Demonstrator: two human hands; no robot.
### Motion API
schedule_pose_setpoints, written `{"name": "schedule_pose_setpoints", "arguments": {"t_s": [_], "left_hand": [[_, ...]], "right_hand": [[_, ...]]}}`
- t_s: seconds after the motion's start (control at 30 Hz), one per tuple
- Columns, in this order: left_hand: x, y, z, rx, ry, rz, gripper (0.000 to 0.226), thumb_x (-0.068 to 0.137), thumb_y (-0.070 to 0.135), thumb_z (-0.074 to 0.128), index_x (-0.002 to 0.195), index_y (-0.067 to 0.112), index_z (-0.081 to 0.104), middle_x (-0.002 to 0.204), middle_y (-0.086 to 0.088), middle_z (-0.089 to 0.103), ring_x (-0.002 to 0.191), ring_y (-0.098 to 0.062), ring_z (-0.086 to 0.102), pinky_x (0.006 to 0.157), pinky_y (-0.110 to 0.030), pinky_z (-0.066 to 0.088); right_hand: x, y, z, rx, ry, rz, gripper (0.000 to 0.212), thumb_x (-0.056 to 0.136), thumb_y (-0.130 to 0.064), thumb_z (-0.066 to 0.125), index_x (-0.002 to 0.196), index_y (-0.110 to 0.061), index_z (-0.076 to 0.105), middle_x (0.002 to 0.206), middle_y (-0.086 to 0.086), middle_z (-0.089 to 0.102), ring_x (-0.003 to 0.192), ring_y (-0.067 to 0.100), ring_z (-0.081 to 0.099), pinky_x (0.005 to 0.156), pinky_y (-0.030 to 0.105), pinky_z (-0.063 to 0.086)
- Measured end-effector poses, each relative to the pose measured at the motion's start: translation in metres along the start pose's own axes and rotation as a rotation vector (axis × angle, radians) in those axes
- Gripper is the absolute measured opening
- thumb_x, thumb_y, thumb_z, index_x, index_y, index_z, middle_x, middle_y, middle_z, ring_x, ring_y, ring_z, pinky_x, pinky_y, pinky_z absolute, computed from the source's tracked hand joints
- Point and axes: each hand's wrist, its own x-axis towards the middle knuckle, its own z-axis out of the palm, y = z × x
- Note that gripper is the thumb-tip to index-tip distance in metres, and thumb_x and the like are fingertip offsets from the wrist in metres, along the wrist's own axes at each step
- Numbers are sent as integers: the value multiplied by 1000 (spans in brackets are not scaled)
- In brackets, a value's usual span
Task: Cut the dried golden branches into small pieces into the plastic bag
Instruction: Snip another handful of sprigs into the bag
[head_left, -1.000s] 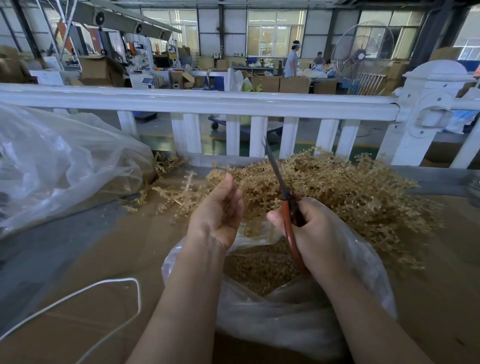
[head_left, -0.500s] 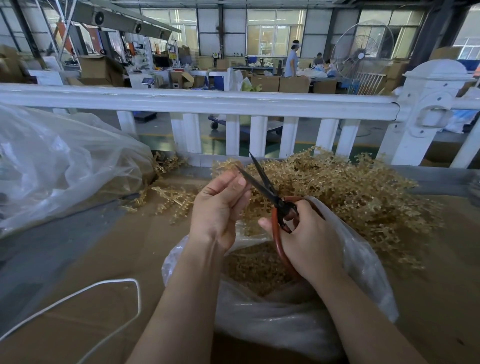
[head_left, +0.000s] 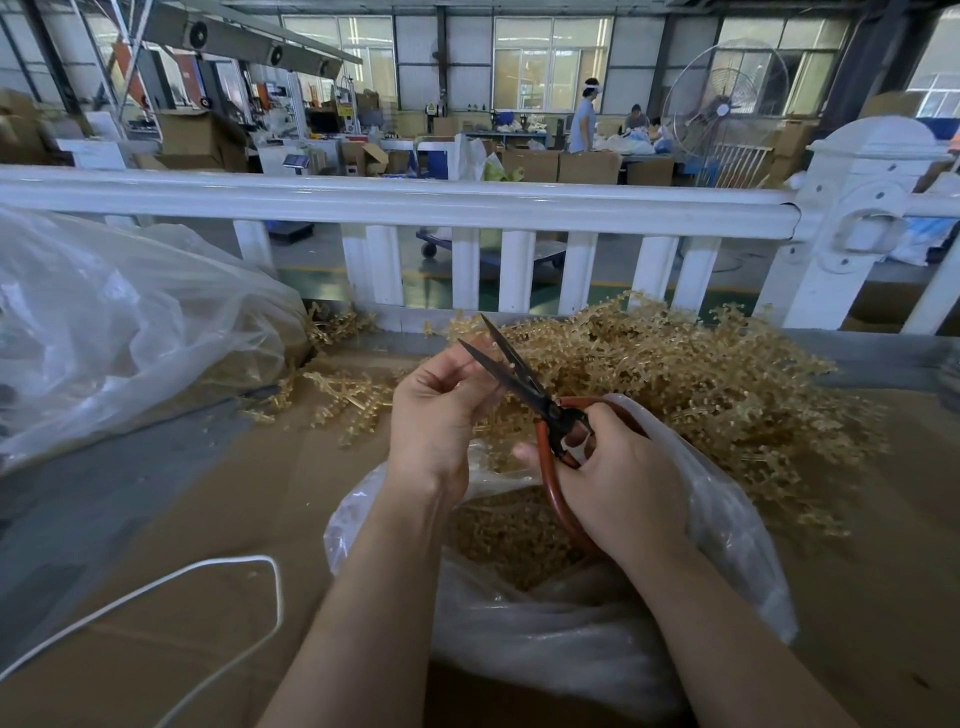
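Plastic bag (head_left: 597, 639): open-mouthed, holds cut golden pieces (head_left: 511, 535). Right hand (head_left: 623, 483) grips scissors (head_left: 524, 384), blades apart. Left hand (head_left: 436, 415) pinches a branch piece, barely visible.

A white railing (head_left: 395, 205) runs across at twelve o'clock. A large crumpled clear bag (head_left: 119, 332) sits at nine o'clock, a white cord (head_left: 218, 574) at seven, a standing fan (head_left: 724, 104) at one.

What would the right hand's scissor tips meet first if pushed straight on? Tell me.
The scissors in the right hand point up-left; the left hand fingertips look first, then the white railing. Depth is unclear.
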Motion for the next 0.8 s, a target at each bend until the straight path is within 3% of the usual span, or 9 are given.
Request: {"name": "schedule_pose_setpoints", "arguments": {"t_s": [0.2, 0.43, 0.57, 0.8], "left_hand": [[1, -1, -1, -30, -5, 13, 25, 87, -12, 61, 92, 8, 74, 86, -7, 74, 82, -16, 70, 75, -23, 57], [0, 0, -2, -38, -13, 16, 21, 85, -11, 63, 94, 5, 73, 91, -11, 71, 87, -20, 67, 80, -25, 58], [0, 0, -2, -39, -15, 13, 20, 86, -10, 63, 97, 3, 71, 93, -13, 69, 89, -22, 65, 85, -28, 56], [1, -1, -4, -41, 8, 4, 20, 87, -12, 62, 99, 2, 71, 93, -13, 71, 87, -21, 67, 82, -27, 57]], "right_hand": [[-1, 2, 2, 2, 49, -23, 56, 70, -88, 40, 71, -33, 42, 51, -18, 42, 46, -4, 41, 45, 14, 25], [-1, 5, 6, 35, 70, -39, 60, 68, -94, 37, 71, -34, 44, 53, -19, 48, 50, -4, 48, 47, 16, 36], [-2, 4, 5, 29, 85, -49, 60, 69, -95, 33, 69, -35, 41, 50, -21, 42, 46, -8, 41, 46, 11, 27], [-1, 1, 1, 22, 78, -51, 57, 70, -88, 42, 67, -31, 38, 50, -20, 34, 44, -5, 34, 45, 14, 23]]}}
